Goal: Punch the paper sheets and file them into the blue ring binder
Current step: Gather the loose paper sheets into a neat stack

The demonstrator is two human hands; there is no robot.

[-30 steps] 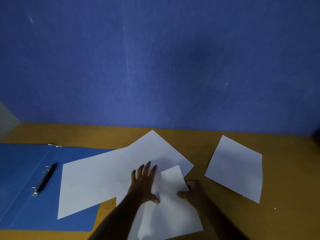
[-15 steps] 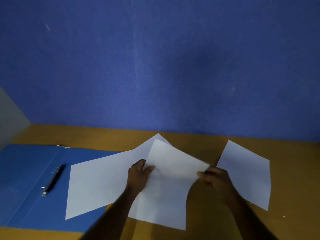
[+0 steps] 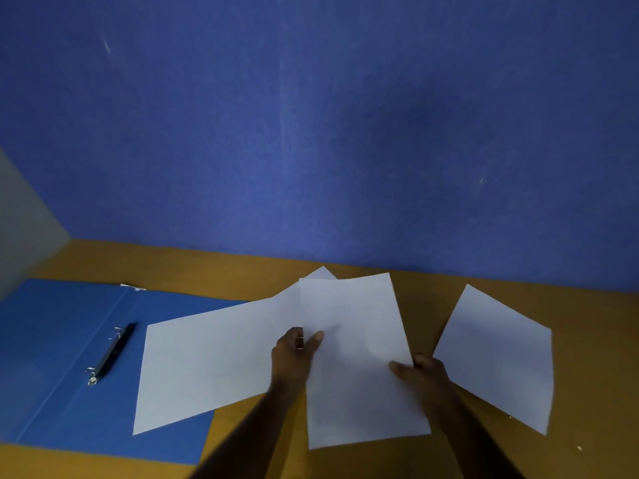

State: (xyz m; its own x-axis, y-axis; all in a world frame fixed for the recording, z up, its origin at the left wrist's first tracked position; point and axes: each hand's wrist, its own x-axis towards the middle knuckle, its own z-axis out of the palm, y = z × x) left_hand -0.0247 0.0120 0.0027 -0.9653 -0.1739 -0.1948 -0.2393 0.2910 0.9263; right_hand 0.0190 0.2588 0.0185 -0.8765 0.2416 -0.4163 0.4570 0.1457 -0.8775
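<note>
Both hands hold one white paper sheet (image 3: 356, 357) upright-oriented over the wooden table. My left hand (image 3: 294, 354) pinches its left edge, thumb on top. My right hand (image 3: 420, 373) grips its right edge, thumb on top. A second sheet (image 3: 207, 361) lies to the left, its lower left part resting on the open blue ring binder (image 3: 52, 357), whose metal ring mechanism (image 3: 110, 354) is exposed. The corner of a further sheet (image 3: 323, 272) peeks out behind the held one. Another sheet (image 3: 498, 357) lies alone at the right.
The wooden table (image 3: 207, 271) meets a blue wall (image 3: 311, 133) at the back. A grey surface (image 3: 20, 229) stands at the far left. No hole punch shows in view.
The sheet was lying under both hands a second ago; I lifted it by its edges and turned it from slanted to nearly straight. The other sheets stayed put.
</note>
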